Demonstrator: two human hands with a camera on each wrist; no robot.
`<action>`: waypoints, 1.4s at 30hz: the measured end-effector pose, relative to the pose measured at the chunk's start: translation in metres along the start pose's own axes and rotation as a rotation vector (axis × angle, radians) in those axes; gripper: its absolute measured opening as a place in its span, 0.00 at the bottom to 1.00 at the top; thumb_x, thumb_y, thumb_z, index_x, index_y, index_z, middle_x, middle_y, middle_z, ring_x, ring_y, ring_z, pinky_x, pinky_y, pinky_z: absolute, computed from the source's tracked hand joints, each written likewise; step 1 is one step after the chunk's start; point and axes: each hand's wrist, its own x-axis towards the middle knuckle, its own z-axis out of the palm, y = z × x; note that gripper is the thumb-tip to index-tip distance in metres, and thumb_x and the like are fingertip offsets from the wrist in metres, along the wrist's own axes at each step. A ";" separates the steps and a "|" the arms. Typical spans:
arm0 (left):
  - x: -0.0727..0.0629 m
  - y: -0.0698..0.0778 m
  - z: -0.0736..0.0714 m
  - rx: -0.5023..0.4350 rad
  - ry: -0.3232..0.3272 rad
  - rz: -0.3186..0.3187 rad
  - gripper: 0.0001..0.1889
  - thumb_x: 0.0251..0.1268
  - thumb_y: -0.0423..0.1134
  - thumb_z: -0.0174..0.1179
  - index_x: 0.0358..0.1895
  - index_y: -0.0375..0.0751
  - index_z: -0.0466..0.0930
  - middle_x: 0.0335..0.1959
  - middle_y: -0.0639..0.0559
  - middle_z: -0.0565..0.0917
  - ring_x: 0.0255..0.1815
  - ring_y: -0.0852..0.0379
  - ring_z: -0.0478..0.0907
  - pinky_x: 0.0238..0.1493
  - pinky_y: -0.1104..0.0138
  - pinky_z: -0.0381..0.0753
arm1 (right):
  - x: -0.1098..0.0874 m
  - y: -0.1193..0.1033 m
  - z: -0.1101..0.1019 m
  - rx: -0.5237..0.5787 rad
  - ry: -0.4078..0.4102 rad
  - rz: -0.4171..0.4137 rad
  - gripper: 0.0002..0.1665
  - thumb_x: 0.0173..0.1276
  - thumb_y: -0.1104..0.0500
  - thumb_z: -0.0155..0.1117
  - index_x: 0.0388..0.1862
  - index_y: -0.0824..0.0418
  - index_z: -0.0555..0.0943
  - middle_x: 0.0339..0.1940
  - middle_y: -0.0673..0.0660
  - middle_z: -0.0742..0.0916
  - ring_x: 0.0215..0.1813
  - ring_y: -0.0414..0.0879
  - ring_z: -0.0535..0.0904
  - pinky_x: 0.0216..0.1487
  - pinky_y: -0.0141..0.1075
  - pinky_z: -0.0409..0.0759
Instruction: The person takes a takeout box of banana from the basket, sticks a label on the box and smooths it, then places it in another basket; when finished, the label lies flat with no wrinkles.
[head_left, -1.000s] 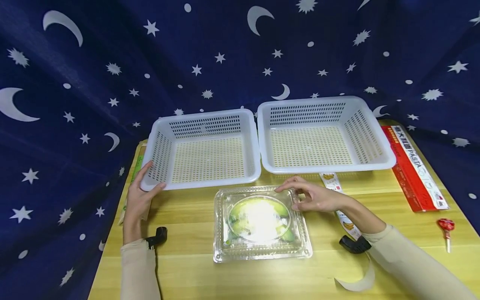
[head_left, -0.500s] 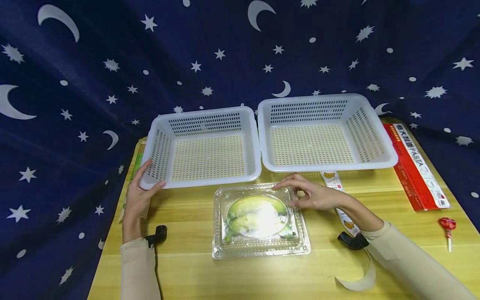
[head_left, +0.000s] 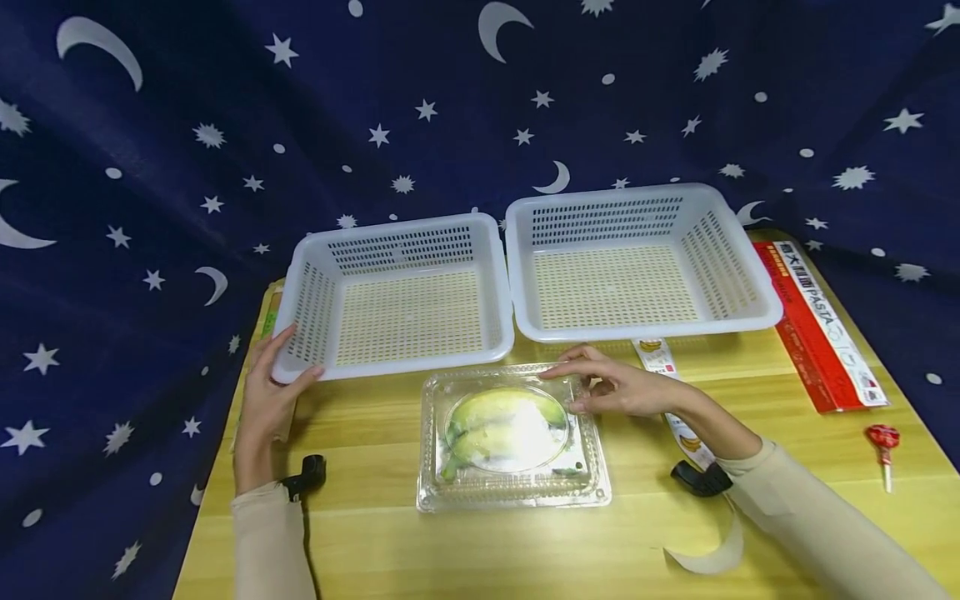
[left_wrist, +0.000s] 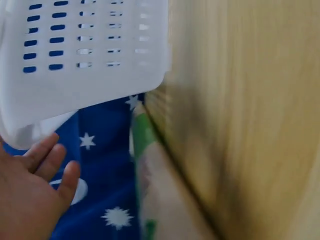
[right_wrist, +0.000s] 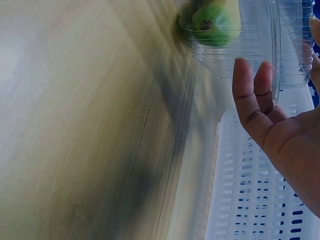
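Note:
Two white perforated plastic baskets stand side by side at the back of the table. My left hand (head_left: 267,393) grips the front left corner of the left basket (head_left: 423,367), thumb over the front rim and index finger over the side. Three fingers of that hand show beside the basket's corner in the left wrist view. Before the baskets lies a clear plastic clamshell container (head_left: 431,467) with yellow-green fruit (head_left: 480,408) inside, glare over part of its lid. My right hand (head_left: 633,390) holds the container's back right corner, its rim between thumb and fingers in the right wrist view.
The right basket (head_left: 645,329) stands behind the right hand. At the right lie a red-and-white pasta pack (head_left: 813,333) and a red lollipop (head_left: 882,437). A strip of banana labels (head_left: 657,357) runs under the right forearm. A green-edged pack (left_wrist: 150,165) lies by the table's left edge.
The head view has shifted slightly, so everything sits a little further left and higher. Both hands keep their hold on the basket and the container.

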 end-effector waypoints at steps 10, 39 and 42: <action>-0.016 0.067 0.032 0.014 0.117 0.417 0.19 0.63 0.24 0.61 0.58 0.31 0.79 0.62 0.36 0.75 0.68 0.55 0.64 0.68 0.65 0.59 | -0.004 -0.003 -0.001 0.014 0.015 0.019 0.28 0.70 0.58 0.62 0.70 0.50 0.72 0.73 0.67 0.62 0.46 0.46 0.72 0.49 0.37 0.81; -0.021 0.118 0.113 -0.248 -0.755 0.426 0.16 0.74 0.25 0.47 0.60 0.32 0.74 0.57 0.39 0.79 0.56 0.41 0.76 0.60 0.62 0.78 | -0.130 0.018 -0.020 -0.153 0.304 0.338 0.21 0.68 0.59 0.65 0.60 0.57 0.81 0.76 0.75 0.54 0.72 0.75 0.45 0.57 0.73 0.56; -0.021 0.118 0.114 -0.247 -0.767 0.416 0.16 0.74 0.25 0.47 0.61 0.32 0.74 0.58 0.40 0.79 0.56 0.39 0.76 0.61 0.61 0.78 | -0.134 0.027 -0.017 -0.133 0.265 0.368 0.19 0.68 0.58 0.65 0.58 0.57 0.82 0.77 0.76 0.49 0.73 0.78 0.40 0.58 0.76 0.51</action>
